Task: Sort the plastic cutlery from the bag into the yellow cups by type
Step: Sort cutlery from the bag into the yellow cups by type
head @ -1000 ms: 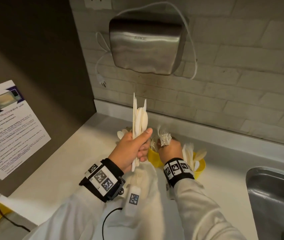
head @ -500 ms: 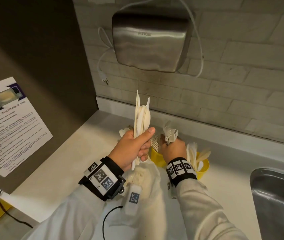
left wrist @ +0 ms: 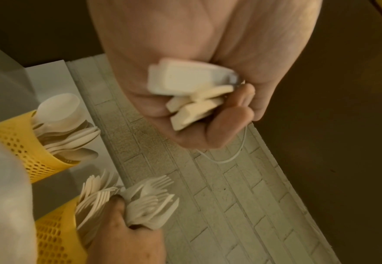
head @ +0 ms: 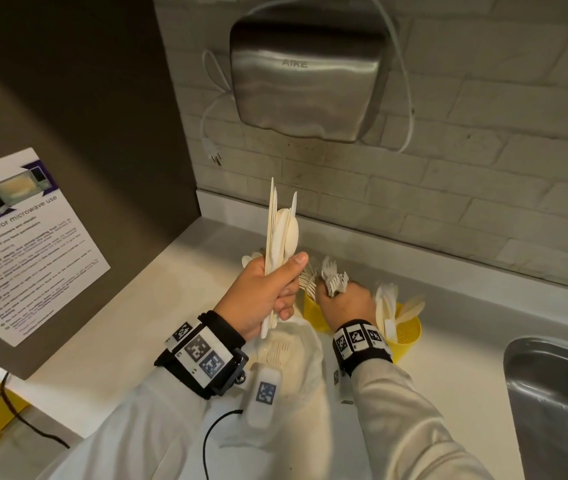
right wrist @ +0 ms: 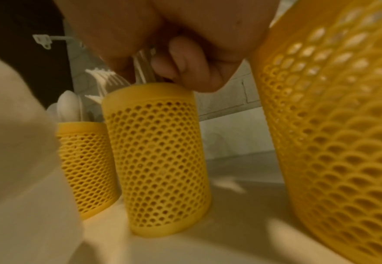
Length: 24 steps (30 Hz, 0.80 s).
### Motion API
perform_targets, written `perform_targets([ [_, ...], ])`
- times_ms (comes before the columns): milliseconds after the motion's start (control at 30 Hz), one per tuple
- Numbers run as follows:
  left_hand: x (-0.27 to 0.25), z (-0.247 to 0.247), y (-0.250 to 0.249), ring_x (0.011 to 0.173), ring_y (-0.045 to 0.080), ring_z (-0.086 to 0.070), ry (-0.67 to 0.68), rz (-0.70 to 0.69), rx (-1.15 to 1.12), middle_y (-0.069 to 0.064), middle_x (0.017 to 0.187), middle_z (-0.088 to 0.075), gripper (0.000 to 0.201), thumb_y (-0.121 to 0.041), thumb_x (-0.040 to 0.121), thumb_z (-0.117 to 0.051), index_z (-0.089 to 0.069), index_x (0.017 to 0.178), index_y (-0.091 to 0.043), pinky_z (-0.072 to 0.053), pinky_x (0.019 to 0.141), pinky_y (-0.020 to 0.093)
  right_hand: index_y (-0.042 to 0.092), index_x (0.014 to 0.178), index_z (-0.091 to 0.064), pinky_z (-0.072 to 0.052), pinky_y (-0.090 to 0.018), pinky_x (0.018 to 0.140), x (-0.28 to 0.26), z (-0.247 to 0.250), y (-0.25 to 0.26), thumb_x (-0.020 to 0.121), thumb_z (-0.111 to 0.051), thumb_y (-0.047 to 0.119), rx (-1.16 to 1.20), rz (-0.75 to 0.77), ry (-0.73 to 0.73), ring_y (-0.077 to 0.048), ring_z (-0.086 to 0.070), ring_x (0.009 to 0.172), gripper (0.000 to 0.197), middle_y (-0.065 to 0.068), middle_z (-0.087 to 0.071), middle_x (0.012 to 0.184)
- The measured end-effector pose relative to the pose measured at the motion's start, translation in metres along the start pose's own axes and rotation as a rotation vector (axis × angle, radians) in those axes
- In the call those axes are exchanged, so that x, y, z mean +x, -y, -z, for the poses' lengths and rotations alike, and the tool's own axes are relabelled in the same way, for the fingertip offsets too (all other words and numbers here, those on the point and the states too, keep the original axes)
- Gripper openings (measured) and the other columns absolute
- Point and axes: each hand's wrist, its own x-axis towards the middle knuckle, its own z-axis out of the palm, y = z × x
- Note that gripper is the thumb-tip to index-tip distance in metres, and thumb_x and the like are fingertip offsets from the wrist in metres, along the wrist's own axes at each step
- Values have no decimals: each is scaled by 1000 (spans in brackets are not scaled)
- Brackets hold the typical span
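Observation:
My left hand (head: pixel 268 289) grips an upright bundle of white knives and spoons (head: pixel 281 230); their handle ends (left wrist: pixel 192 96) poke out below my fist. My right hand (head: pixel 341 303) grips a bunch of forks (head: pixel 334 282) by the handles, right over the middle yellow cup (head: pixel 310 306). In the right wrist view the fork handles (right wrist: pixel 142 69) reach down to that middle cup's (right wrist: pixel 156 151) rim. The left cup (right wrist: pixel 86 169) holds spoons (left wrist: pixel 59 110). The right cup (head: pixel 407 337) holds more white cutlery. The white bag (head: pixel 296 362) lies under my wrists.
The cups stand on a pale counter (head: pixel 137 306) near the brick wall. A steel sink (head: pixel 559 393) lies at the right edge. A hand dryer (head: pixel 307 74) hangs on the wall above, its cord dangling. A dark side panel with a microwave notice (head: pixel 23 244) stands at the left.
My right hand has sunk a little with the forks toward the middle cup. My left hand keeps its bundle in the same place.

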Motion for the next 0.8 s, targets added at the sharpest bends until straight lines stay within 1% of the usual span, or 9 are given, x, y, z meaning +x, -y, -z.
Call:
perform_targets([
  [133,2,-4,1,44,11,-32,7,-2,14,2,59,-31,33,-35,98,-65,-50,76,-16,-37,44,24,14,103,-65,-58,-39,79,-1,1,0,85,-52,66,80,24,-85,-35,-68,90,56,-11,-71,99],
  [300,3,-11,-1,42,10,-32,23,-8,17,2,56,-31,36,-33,99,-64,-48,70,-18,-36,42,24,12,121,-52,-55,-43,78,-5,6,8,86,-65,55,26,86,-159,-40,-64,96,57,-15,-55,119],
  [400,3,-11,-2,41,9,-31,43,-6,14,1,55,-31,40,-34,100,-62,-47,66,-18,-36,41,24,11,132,-53,-50,-47,85,-8,11,20,87,-59,55,-176,252,-305,-39,-55,109,64,-18,-54,124],
  [467,2,-8,-3,40,10,-31,63,0,23,0,54,-31,41,-39,98,-64,-48,66,-19,-35,40,23,8,150,-40,-40,-56,108,-6,13,28,94,-40,55,-267,325,-222,-39,-40,139,73,-20,-42,150],
  [500,2,-7,-3,40,10,-31,74,-3,31,0,54,-31,42,-41,97,-66,-48,65,-20,-34,40,22,7,157,-28,-25,-59,120,-6,11,30,96,-29,55,-311,332,-110,-35,-23,152,77,-18,-28,162],
  [533,1,-6,-3,39,10,-30,84,-11,42,0,53,-32,44,-44,96,-68,-49,64,-21,-34,40,22,7,160,-18,-11,-60,124,-5,9,30,97,-21,56,-363,323,0,-31,-8,157,80,-15,-15,168],
  [567,1,-6,-4,38,10,-30,93,-21,56,-1,51,-32,45,-45,95,-70,-49,62,-22,-33,39,22,8,161,-14,-3,-62,124,-5,7,28,98,-18,57,-413,310,72,-29,0,158,80,-13,-9,170],
  [700,-3,-4,-11,38,10,-30,134,-56,98,-1,51,-34,40,-48,85,-72,-52,62,-23,-32,41,23,12,161,-18,2,-67,121,-5,12,28,101,-17,58,-498,276,194,-27,0,158,76,-10,-11,171],
  [800,-5,0,-16,39,11,-31,160,-67,98,-1,51,-34,38,-47,85,-72,-54,64,-22,-31,42,25,13,161,-18,-2,-60,124,-6,39,43,104,-23,54,-331,265,145,-28,-3,158,71,-8,-9,171],
])
